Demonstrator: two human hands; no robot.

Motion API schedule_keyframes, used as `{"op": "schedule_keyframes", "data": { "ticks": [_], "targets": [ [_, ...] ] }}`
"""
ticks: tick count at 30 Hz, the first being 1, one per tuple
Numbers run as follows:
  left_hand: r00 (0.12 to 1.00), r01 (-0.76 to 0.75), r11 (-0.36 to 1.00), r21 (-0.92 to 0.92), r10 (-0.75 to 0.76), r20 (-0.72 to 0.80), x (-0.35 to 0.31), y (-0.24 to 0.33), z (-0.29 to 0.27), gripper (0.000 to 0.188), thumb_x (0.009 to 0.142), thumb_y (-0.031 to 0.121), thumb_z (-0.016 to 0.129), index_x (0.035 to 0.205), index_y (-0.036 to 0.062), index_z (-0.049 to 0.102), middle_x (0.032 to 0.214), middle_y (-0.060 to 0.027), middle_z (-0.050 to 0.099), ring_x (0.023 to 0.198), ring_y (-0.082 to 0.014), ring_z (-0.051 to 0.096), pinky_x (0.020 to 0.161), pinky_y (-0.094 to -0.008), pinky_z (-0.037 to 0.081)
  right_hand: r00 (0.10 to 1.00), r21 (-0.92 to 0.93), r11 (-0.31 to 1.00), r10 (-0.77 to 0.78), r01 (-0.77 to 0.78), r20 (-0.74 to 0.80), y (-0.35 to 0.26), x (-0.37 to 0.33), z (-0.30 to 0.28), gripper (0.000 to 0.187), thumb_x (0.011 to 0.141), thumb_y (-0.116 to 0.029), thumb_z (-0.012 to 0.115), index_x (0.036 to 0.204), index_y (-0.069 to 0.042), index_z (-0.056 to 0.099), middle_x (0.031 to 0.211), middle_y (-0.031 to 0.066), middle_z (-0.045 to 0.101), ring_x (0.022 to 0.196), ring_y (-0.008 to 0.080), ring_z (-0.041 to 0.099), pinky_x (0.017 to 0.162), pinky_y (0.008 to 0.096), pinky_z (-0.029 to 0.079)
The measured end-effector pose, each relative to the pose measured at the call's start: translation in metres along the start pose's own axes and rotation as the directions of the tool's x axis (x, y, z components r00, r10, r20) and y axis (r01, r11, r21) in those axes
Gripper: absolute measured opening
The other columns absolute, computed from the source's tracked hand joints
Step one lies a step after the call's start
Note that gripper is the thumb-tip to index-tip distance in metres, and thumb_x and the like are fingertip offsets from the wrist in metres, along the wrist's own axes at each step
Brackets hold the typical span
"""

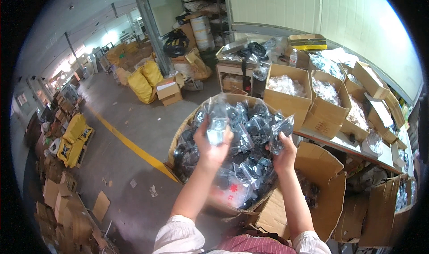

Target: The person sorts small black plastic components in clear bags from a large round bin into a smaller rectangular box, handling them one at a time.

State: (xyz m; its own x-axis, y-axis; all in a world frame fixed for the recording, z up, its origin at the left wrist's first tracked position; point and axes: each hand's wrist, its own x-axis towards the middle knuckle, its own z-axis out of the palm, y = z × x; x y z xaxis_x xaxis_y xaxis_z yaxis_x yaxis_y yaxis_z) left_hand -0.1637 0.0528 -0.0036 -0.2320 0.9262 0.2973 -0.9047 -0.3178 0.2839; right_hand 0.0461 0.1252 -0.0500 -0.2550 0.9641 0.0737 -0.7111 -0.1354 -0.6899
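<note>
Both my hands are over a wide cardboard bin (175,135) heaped with clear plastic bags of black parts (243,140). My left hand (211,149) is closed round a clear plastic packet (217,128) with a pale, shiny, block-like content; motion blur hides what it is. On the right side of the heap, my right hand (286,155) grips a clear plastic bag with a dark part in it (280,131). A white plastic bag with red print (231,193) lies on the near side of the heap.
An opened cardboard box (319,164) stands against the bin's right side. Behind it, a table (328,143) bears several cartons of bagged pieces (286,86). Yellow sacks (142,82) and a carton (169,93) stand on the floor beyond. Cardboard (67,209) is piled at left.
</note>
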Motion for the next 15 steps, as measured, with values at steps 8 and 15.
{"op": "schedule_keyframes", "data": {
  "ticks": [8,15],
  "targets": [
    [0.84,-0.246,0.719,0.65,0.492,-0.226,0.012,0.017,0.002,0.029,0.089,0.007,0.063,0.118,0.0045,0.066,0.115,-0.0044,0.065,0.102,-0.0152,0.059,0.092,-0.0286,0.044,0.998,0.155,0.986,0.05,-0.055,0.035,0.0,-0.001,-0.01,0.035,0.079,-0.029,0.067,0.103,-0.004,0.061,0.086,0.0077,0.065,0.067,0.0221,0.061,0.059,0.0363,0.051],
    [0.984,-0.084,0.421,0.903,-0.108,0.142,0.001,-0.027,0.014,0.051,0.085,0.013,0.072,0.134,0.0042,0.057,0.135,-0.0094,0.06,0.124,-0.0231,0.055,0.11,-0.0355,0.039,0.967,0.163,0.973,0.123,-0.161,0.225,-0.001,-0.004,-0.02,0.048,0.078,-0.034,0.063,0.116,-0.005,0.064,0.101,0.0105,0.072,0.082,0.0264,0.069,0.07,0.0414,0.058]
  ]
}}
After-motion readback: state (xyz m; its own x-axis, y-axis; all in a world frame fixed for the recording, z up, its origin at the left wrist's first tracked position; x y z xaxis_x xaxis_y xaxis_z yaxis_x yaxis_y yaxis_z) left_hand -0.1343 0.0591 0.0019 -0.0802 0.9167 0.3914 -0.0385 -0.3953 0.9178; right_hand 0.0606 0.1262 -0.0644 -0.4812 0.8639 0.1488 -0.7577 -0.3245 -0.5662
